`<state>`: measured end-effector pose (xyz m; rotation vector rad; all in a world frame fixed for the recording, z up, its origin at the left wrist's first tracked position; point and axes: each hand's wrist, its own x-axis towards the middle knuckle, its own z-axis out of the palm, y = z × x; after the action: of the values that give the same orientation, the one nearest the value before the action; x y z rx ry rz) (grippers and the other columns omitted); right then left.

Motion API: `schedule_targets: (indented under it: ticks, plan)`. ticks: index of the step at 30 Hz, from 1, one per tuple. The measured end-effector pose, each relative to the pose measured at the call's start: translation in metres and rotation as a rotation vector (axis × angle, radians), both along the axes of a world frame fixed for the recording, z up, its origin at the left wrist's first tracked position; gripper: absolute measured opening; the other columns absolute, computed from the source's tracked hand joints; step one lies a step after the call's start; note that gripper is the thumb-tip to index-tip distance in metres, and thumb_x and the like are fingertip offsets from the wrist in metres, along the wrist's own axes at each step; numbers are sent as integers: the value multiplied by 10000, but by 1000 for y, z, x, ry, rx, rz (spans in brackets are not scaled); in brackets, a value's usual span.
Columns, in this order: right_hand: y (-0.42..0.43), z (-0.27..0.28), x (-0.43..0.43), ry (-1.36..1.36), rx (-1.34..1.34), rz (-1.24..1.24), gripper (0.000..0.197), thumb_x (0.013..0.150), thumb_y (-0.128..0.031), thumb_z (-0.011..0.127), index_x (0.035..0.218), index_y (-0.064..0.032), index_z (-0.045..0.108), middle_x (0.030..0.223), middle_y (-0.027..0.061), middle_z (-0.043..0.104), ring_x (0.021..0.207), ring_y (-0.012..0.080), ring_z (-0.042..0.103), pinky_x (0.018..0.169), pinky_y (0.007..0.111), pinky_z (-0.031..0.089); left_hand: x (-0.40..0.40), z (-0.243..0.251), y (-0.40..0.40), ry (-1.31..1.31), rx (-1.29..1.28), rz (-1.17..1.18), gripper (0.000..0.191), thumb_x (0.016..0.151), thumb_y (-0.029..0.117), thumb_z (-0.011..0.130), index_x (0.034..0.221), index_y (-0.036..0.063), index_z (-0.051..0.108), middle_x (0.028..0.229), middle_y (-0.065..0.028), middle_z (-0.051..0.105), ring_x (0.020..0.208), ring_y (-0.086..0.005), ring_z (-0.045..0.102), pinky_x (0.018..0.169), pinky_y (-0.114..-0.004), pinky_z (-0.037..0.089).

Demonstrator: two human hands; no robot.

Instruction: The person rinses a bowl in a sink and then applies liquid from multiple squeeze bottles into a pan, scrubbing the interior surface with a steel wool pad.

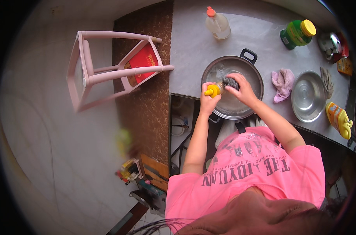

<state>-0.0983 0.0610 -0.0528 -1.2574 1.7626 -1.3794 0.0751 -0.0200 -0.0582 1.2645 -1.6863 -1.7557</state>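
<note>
My left hand [209,99] grips a small bottle with a yellow spouted cap [213,90], tilted so the spout points left. In my right hand [241,88] is a dark scouring pad [231,83], pressed against the bottle's clear body, which is mostly hidden between the hands. Both hands are over a wide metal pot [233,114] with black side handles. Cloudy, whitish liquid [232,104] lies in the pot.
Beyond the pot stand a clear bottle with an orange cap [218,25] and a green jar [296,34]. To the right are a pink cloth [282,85], a metal basin [309,96] and a yellow pump bottle [338,120]. A pink stool [116,72] is at the left.
</note>
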Motion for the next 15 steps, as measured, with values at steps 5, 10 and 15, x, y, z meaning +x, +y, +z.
schedule_targets:
  ticks: [5,10,15]
  plan:
    - [2,-8,20,159,-110,118,274,790,-148,652,1046,-73,593,995,135,574,921,309,554,819,378,446,-5,2,3,-45,-107,-87,486,630,38,657,1070,51,452,1027,-98,559,936,-203,557,827,-315,451]
    - [-44,-4,26,174,385,-1,225,791,-231,632,964,-89,653,942,119,606,867,327,592,745,416,483,-4,5,9,-116,-96,-21,466,622,31,654,1042,47,452,1009,-134,547,936,-265,559,823,-349,445]
    - [-50,-39,-8,131,551,-43,313,791,-300,634,1010,-79,662,940,172,646,886,341,616,782,414,488,-11,7,13,-149,-362,-201,505,630,63,689,1078,60,457,1049,-117,567,986,-248,561,869,-339,439]
